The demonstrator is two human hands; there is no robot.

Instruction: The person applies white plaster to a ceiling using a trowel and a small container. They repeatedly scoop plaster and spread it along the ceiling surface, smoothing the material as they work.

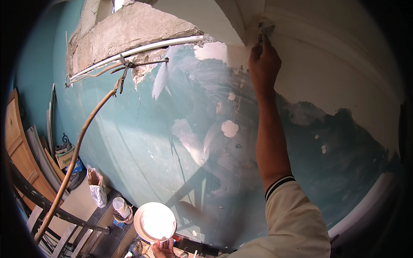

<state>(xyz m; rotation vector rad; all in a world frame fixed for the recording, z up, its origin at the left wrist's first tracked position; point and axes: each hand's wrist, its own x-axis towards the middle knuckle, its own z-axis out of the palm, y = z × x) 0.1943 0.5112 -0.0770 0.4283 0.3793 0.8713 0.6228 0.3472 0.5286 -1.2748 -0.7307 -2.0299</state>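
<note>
My right hand point(264, 64) is raised at the upper right, its fingers closed round a putty knife point(266, 29). The blade meets the pale, plastered surface point(309, 64) close under the corner. Down at the lower middle, my left hand point(163, 249) grips the lower rim of a round, pale bowl point(138, 223). Bright white paste point(157, 220) shows inside it, partly washed out by glare. Between the hands stretches a teal wall point(137, 167) with white smears and patches point(229, 128). Most of my left hand's fingers are hidden under the bowl.
A bent brown pole point(84, 133) crosses the left, tied to a rod at the wall. A white pipe point(142, 48) runs under rough, bare masonry point(137, 26). Below stand an open sack point(97, 189), a bucket point(121, 207), a dark metal frame point(56, 208) and a leaning wooden door point(21, 146).
</note>
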